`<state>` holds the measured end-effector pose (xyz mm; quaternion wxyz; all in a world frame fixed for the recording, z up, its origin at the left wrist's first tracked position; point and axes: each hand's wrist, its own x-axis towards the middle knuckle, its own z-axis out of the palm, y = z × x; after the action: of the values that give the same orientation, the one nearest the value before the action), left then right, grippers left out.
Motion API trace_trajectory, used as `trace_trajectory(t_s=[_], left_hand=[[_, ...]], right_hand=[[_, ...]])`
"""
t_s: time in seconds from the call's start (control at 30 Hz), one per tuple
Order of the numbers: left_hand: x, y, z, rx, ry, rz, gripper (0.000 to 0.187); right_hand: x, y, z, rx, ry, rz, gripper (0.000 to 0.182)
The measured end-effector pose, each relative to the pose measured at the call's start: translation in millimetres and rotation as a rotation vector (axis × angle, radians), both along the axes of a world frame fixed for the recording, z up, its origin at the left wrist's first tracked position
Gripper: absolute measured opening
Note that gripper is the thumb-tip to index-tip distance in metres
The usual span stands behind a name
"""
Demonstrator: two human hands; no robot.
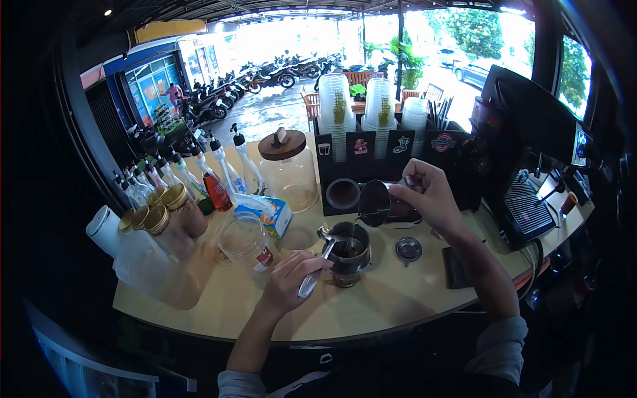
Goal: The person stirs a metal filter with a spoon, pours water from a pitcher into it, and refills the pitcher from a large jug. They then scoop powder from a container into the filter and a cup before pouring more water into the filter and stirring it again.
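Near the counter's middle stands a dark metal cup [349,255] on a small glass base. My left hand [290,280] is closed round the clear handle of a spoon-like metal tool [328,248], whose head reaches over the cup's rim. Above and to the right, my right hand [428,199] grips a metal pitcher [375,203], tilted with its mouth toward the cup. A thin stream seems to run from its lip into the cup. On the counter to the right of the cup lies a round metal strainer or lid [408,249].
Left of the cup are an open clear jar [244,240], a tissue box [279,219], pump bottles [247,159] and gold-lidded jars [176,199]. Behind stand a wooden-lidded jar [292,176] and a black organizer [371,156] with stacked cups. An espresso machine [527,205] is at the right.
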<state>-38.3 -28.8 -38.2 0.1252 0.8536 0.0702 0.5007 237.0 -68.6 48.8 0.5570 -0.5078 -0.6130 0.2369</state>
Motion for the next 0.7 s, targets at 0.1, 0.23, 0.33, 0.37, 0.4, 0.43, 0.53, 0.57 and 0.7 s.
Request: trace_trajectory(t_s=[0.1, 0.23, 0.33, 0.37, 0.4, 0.43, 0.53, 0.57, 0.7], left_hand=[[0, 0, -1, 0.006, 0.001, -0.001, 0.028], [-1, 0, -2, 0.001, 0.001, 0.009, 0.027], [-1, -1, -1, -0.012, 0.001, 0.012, 0.028], [-1, -1, -1, -0.023, 0.003, 0.012, 0.028], [-1, -2, -1, -0.022, 0.002, 0.013, 0.028], [0, -1, -2, -0.017, -0.006, 0.016, 0.029], [0, -3, 0, -0.017, -0.014, 0.024, 0.033], [1, -4, 0, -0.022, -0.014, 0.027, 0.036], [4, -4, 1, -0.032, -0.015, 0.031, 0.041]], right_hand=[[-3, -7, 4, 0.003, 0.042, 0.006, 0.025], [-3, -12, 3, 0.002, 0.092, 0.025, 0.026], [5, -10, -4, 0.007, 0.096, 0.042, 0.025], [6, -10, -5, 0.007, 0.095, 0.043, 0.025], [6, -11, -6, 0.004, 0.131, 0.041, 0.025], [6, -12, -8, 0.002, 0.167, 0.040, 0.024], [9, -12, -15, -0.042, 0.272, 0.050, 0.019], [11, -9, -21, -0.041, 0.273, 0.052, 0.019], [41, 26, -87, -0.071, 0.572, 0.021, 0.019]])
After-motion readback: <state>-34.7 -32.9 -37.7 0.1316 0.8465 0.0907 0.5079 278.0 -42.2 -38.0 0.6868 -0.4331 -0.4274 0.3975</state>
